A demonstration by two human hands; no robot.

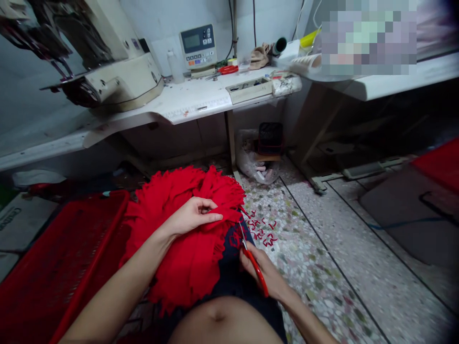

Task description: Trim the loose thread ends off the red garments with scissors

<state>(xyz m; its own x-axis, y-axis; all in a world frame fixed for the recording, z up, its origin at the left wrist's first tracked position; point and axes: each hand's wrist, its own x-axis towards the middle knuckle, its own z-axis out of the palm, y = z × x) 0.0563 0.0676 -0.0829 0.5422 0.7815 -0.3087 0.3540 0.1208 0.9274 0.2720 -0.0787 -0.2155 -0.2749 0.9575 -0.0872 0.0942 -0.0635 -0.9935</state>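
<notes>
A large pile of red fabric strips [182, 272] lies across my lap on dark trousers [233, 272]. My left hand [197, 214] pinches the end of one red fabric strip [229, 214] at the pile's upper right. Scissors with red handles [256, 267] are gripped in my right hand [263, 270], their blades pointing up at the end of that strip. Whether the blades touch the fabric, I cannot tell. Red thread trimmings [260, 233] are scattered on the floor beside my leg, and some cling to the trousers.
A sewing machine [118, 81] and a control panel [198, 45] stand on the white worktable [201, 98] ahead. At left is a red plastic basket [71, 248]. Beneath the table sits a clear plastic bag [256, 165]. A grey bin [409, 224] stands at right.
</notes>
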